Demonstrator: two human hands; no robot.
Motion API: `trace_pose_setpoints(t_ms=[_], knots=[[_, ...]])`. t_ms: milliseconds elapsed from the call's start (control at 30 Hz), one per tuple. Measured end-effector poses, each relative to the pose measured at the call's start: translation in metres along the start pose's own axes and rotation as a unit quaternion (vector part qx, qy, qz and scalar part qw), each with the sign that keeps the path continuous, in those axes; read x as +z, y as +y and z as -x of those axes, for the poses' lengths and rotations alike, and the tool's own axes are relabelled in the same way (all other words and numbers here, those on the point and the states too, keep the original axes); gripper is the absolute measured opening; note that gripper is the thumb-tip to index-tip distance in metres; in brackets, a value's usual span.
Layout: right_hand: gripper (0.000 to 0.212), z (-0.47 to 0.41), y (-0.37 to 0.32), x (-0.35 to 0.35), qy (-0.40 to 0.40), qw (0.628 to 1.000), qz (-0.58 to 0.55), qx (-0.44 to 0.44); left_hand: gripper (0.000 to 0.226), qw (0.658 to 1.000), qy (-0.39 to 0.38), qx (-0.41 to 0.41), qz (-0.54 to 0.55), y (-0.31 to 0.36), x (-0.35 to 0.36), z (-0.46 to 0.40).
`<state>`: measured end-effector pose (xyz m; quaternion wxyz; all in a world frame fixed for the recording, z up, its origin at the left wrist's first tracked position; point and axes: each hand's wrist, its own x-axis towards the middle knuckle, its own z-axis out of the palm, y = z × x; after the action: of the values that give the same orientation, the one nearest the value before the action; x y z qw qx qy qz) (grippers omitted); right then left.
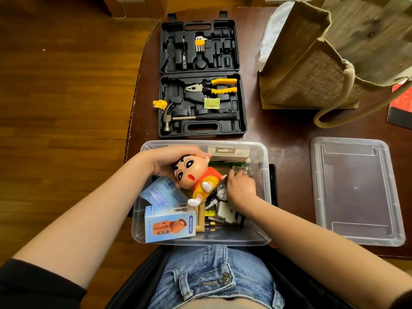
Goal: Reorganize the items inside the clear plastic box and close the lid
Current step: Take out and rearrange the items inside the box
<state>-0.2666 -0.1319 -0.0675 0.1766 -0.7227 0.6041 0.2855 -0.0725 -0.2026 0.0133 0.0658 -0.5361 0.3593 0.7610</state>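
Head view. The clear plastic box [260, 157] sits open at the near edge of the dark table [285, 134], directly before the seated person. Its lid [356, 190] lies flat on the table, to the right of the box and apart from it.

Box contents: a cartoon figure toy [196, 177], a mini fan carton [169, 224] upright in the near-left corner, a pale blue printed packet [158, 192] behind the carton, a carded pack [229, 152] against the far wall, and loose batteries and small dark items [214, 217] toward the near right; these cannot be identified further.

The left hand [171, 161] cups the toy's head from above and behind, fingers curled round it. The toy's long axis runs diagonally, head to the far left, feet to the near right, face upward.

The right hand [240, 186] reaches into the right side of the box, fingers bent down among the small items; whether it grips anything cannot be told.

Beyond the box lies an open black tool case [200, 76] holding pliers [214, 85], a hammer [189, 118] and hex keys [200, 43]. A jute bag [312, 70] stands at the far right.
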Motion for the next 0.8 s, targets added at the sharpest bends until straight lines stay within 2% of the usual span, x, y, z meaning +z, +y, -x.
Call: trace_pose_setpoints(t_ms=[133,333,467,567,633,733,800], knots=[[0.048,0.001,0.003,0.002,0.016,0.999,0.026,-0.042,0.098,1.0,0.004,0.003,0.001,0.001,0.001,0.001],[0.048,-0.001,0.002,0.002,0.013,0.998,0.05,-0.029,0.091,1.0,0.009,0.0,0.002,0.0,0.0,0.001],[0.04,-0.001,-0.002,-0.004,0.032,0.999,0.0,-0.025,0.054,1.0,0.006,-0.001,0.018,-0.001,-0.001,0.0],[0.034,-0.003,-0.006,-0.014,0.089,0.989,-0.059,-0.101,0.051,1.0,0.006,-0.006,0.018,-0.002,-0.002,-0.001],[0.026,-0.005,-0.01,-0.02,0.083,0.983,-0.073,-0.146,0.049,1.0,0.007,-0.008,0.015,-0.002,-0.002,-0.002],[0.016,-0.013,-0.02,-0.024,0.073,0.984,-0.091,-0.136,0.049,1.0,0.009,-0.011,0.011,-0.003,-0.002,-0.003],[0.017,-0.021,-0.025,-0.026,0.064,0.985,-0.103,-0.123,0.045,1.0,0.011,-0.014,0.012,-0.003,-0.002,-0.003]])
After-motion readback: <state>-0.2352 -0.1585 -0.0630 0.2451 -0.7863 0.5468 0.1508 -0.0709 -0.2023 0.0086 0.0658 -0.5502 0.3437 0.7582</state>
